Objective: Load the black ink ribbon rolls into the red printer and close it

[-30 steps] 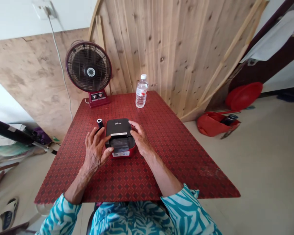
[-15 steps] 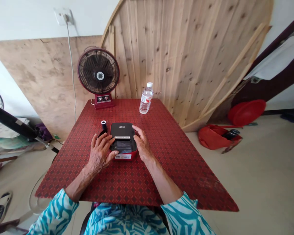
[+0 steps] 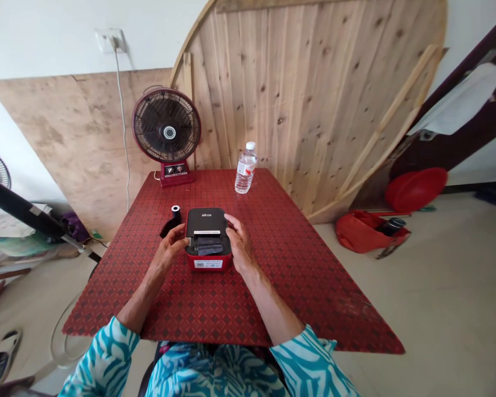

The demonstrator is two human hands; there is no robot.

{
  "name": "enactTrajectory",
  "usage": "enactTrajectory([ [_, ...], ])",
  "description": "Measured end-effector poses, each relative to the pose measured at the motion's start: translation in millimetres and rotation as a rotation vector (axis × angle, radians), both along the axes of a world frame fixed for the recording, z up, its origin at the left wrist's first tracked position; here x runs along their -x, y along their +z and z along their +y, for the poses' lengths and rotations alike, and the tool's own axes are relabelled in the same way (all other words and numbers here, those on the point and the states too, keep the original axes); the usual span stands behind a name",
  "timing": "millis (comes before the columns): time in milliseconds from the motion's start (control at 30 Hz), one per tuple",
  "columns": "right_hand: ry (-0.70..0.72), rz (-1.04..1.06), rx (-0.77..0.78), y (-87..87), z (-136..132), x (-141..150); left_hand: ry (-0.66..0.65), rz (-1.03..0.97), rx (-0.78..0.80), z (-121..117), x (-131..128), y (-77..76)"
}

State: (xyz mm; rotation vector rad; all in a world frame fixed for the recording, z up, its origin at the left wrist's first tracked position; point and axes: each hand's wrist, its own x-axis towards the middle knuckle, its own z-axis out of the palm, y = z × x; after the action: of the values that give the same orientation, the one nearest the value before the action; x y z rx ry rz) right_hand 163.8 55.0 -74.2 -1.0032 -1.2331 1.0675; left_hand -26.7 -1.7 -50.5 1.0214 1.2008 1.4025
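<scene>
A boxy red and black label printer (image 3: pixel 206 221) sits on the table in front of me, its dark lid on top and a white label across its front. Dark film shows in the opening near its front edge. My left hand (image 3: pixel 171 248) grips the printer's left side, thumb at the front corner and fingers bent behind it. Along the right side my right hand (image 3: pixel 240 245) is cupped, fingers against the edge. Just left of the printer stands a small roll (image 3: pixel 176 212) with a white core, a black strip (image 3: pixel 169 225) trailing from it.
The table (image 3: pixel 314 298) has a red patterned cover. A red fan (image 3: pixel 168 132) and a water bottle (image 3: pixel 246 168) stand towards its back. Behind them lean wooden boards (image 3: pixel 289 99). An orange bag (image 3: pixel 357 231) lies on the floor to the right.
My left hand has slid from the printer's front top to its left side, uncovering more of the front opening. The film there looks more bunched. My right hand stays put.
</scene>
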Motion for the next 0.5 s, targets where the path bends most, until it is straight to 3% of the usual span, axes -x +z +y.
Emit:
enactTrajectory([
  [267,-0.038,0.077,-0.002,2.6,-7,4,-0.05,-0.051,0.058,0,1,2.4],
  [500,-0.11,0.302,0.035,-7.3,-10,9,-0.081,-0.101,0.069,4,-2,3.5],
])
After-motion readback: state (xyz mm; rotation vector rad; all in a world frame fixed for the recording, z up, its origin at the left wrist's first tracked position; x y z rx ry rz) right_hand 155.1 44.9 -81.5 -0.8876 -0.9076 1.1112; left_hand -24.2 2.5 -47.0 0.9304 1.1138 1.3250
